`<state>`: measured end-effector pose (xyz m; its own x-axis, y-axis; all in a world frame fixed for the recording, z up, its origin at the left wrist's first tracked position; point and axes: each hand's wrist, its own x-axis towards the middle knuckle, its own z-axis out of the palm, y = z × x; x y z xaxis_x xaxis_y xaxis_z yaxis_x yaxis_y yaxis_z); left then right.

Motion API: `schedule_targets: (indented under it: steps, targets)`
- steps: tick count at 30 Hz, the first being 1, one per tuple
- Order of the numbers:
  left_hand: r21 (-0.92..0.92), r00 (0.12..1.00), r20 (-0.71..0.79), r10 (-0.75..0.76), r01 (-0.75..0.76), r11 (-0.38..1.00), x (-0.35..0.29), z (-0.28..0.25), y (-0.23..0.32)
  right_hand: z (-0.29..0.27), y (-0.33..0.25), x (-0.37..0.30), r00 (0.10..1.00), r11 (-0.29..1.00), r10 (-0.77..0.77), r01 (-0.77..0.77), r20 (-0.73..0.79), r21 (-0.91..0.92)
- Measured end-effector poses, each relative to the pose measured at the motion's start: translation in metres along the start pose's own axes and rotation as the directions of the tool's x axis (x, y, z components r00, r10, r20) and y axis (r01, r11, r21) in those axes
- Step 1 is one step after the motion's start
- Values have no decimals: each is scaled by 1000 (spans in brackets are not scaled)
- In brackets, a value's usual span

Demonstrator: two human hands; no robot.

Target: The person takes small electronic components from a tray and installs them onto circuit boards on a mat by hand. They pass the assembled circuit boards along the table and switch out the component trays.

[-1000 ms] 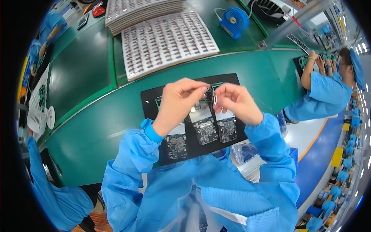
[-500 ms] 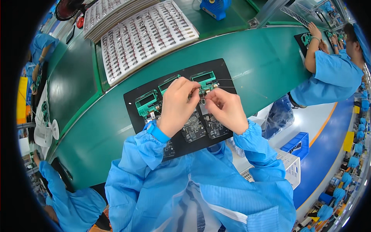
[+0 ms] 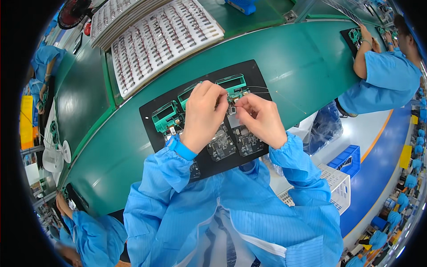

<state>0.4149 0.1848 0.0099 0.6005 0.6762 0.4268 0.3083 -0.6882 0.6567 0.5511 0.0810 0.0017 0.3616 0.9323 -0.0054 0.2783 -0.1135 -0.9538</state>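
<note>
On a black mat (image 3: 262,82) in front of me lie several circuit boards (image 3: 221,147) joined to green plastic frames (image 3: 165,116). My left hand (image 3: 202,116), with a blue band at its wrist, is closed in a pinch over the middle of the mat and covers part of the middle frame. Facing it, my right hand (image 3: 262,118) pinches close to the lower edge of the right green frame (image 3: 231,82). Between the hands sits a small square part (image 3: 233,109) with a pale outline. Whatever the fingertips grip is too small to make out. Thin wires stretch rightward from the right frame.
Beyond the mat, a white foam tray (image 3: 164,42) holds rows of small wired parts, beside a stack of similar trays (image 3: 120,18). Co-workers in blue sit at right (image 3: 382,75) and lower left (image 3: 95,236). A white basket (image 3: 340,189) and blue crate (image 3: 349,161) stand right, below table level.
The whole view has shifted slightly, and the blue fan at the top is now mostly cut off. Both hands stay pinched at the same assembly. The lower-left co-worker's hands show more.
</note>
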Motion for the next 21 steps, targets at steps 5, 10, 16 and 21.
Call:
schedule_targets:
  steps: [5,10,16,21]
  targets:
    - [131,987,63,146,-153,979,-6,-2,0,-8,9,-1,999,999,35,-35,-2,-5]
    - [401,935,127,332,-354,845,-16,-9,-3,-7,2,-4,997,993,73,-75,18,96]
    - [356,949,178,262,-310,881,-24,-27,-3,3,-15,-20,998,961,46,-36,-32,275]
    - [-305,986,118,-119,150,940,-48,-58,14,32,-27,-35,997,947,52,-65,48,315]
